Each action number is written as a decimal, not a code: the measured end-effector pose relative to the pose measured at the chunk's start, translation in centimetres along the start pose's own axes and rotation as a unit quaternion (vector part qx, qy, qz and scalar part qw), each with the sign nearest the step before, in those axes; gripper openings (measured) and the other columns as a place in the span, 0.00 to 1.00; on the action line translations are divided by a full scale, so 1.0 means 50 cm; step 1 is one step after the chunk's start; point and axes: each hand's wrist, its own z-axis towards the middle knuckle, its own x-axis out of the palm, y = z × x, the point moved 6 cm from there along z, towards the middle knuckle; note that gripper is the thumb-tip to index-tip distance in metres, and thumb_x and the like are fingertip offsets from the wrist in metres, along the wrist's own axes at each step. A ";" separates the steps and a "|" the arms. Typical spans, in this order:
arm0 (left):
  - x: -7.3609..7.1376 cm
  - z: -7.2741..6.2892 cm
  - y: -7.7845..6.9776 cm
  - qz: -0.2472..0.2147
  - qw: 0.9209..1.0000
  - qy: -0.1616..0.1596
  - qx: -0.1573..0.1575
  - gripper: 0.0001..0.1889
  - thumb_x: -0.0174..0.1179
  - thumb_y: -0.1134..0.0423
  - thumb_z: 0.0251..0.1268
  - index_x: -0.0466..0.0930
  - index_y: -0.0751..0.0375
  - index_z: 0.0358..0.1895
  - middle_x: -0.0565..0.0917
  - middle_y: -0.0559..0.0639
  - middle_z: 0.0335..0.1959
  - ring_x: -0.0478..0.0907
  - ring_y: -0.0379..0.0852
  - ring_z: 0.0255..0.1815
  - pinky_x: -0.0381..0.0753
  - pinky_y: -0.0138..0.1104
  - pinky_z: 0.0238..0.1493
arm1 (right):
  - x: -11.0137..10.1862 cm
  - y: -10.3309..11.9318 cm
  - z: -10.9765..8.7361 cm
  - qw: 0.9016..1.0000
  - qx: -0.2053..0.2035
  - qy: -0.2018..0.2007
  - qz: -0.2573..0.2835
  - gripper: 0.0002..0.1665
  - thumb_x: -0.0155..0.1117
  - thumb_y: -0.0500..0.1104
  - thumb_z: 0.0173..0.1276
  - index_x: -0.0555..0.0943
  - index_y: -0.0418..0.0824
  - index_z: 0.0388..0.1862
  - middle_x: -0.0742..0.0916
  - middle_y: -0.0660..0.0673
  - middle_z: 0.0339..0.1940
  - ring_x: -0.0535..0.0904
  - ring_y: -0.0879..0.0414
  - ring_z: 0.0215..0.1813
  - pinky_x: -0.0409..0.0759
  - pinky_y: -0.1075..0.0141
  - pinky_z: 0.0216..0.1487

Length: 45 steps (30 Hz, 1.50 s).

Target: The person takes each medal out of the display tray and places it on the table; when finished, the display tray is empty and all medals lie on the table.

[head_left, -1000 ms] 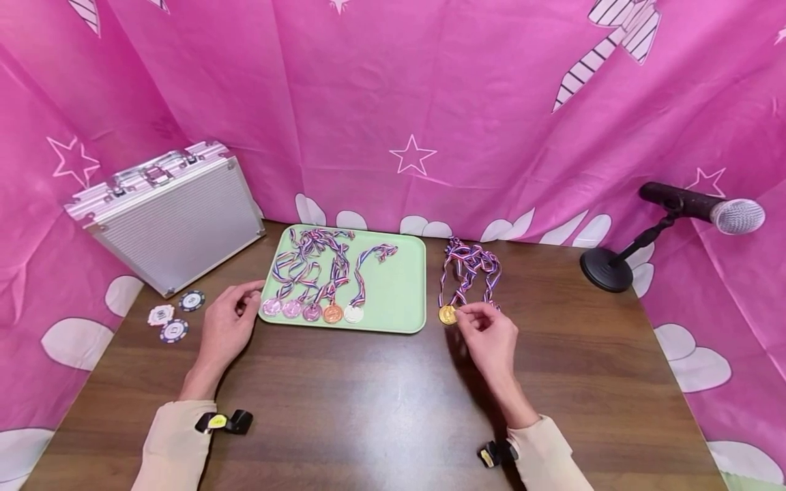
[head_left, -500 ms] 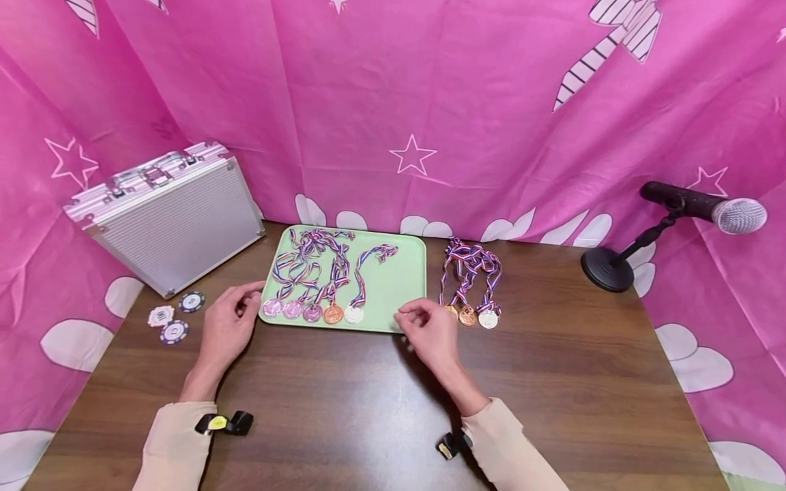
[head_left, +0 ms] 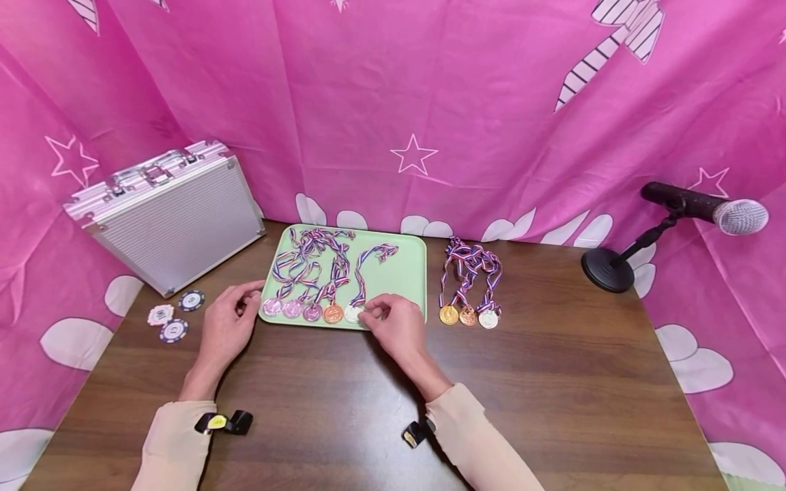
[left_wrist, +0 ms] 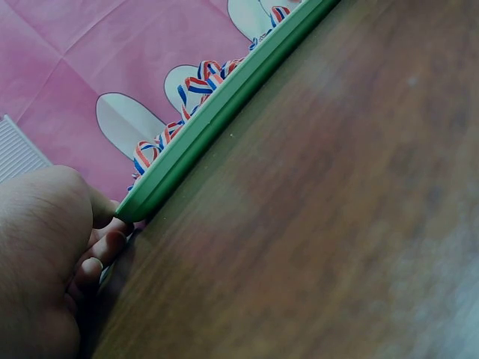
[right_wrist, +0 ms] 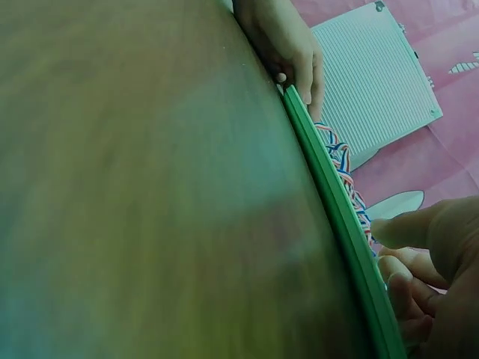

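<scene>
A light green tray [head_left: 402, 286] bears several medals on striped ribbons, their discs in a row along its near edge. Thumb and fingers of my left hand [head_left: 228, 322] grip the tray's left edge; in the left wrist view the left hand [left_wrist: 49, 247] is at the tray's corner. Over the near rim my right hand [head_left: 399, 327] reaches in, thumb and forefinger pinching the right edge of the silver medal [head_left: 352, 314]. In the right wrist view the tray wall hides that disc from the right hand [right_wrist: 430, 258]. Left of it lies a copper-coloured medal [head_left: 333, 314].
Right of the tray lie a gold medal [head_left: 448, 314], a bronze medal [head_left: 468, 316] and another silver medal [head_left: 488, 319] with tangled ribbons. A microphone on a stand [head_left: 608, 269] is at the right, a metal case [head_left: 178, 218] at the left, with poker chips [head_left: 174, 331] before it.
My right hand has left the gold medal beside the tray and moved left across the tray's near rim to the silver medal. The left hand stays at the tray's edge.
</scene>
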 end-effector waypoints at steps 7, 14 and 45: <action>-0.001 -0.001 -0.002 0.003 1.000 0.002 -0.001 0.17 0.57 0.61 0.88 0.87 0.64 0.67 0.84 0.59 0.46 0.74 0.48 0.42 0.68 0.31 0.41 | 0.022 0.002 0.011 0.998 0.019 -0.013 -0.065 0.16 0.92 0.57 0.56 0.95 0.52 0.37 0.88 0.60 0.25 0.82 0.63 0.30 0.78 0.61 0.35; -0.001 -0.001 -0.006 0.004 1.000 0.003 0.000 0.17 0.56 0.61 0.88 0.86 0.64 0.68 0.83 0.60 0.47 0.74 0.49 0.43 0.67 0.31 0.41 | 0.037 -0.005 0.020 0.996 0.008 -0.001 -0.089 0.19 0.93 0.56 0.53 0.91 0.54 0.36 0.84 0.60 0.28 0.80 0.61 0.31 0.76 0.60 0.33; 0.000 0.000 -0.002 0.006 1.000 0.002 0.001 0.17 0.57 0.61 0.87 0.87 0.63 0.67 0.84 0.59 0.46 0.74 0.49 0.42 0.67 0.32 0.42 | -0.285 0.085 0.036 0.955 0.004 -0.034 0.296 0.11 0.75 0.29 0.72 0.91 0.26 0.50 0.93 0.46 0.31 0.90 0.61 0.26 0.80 0.72 0.26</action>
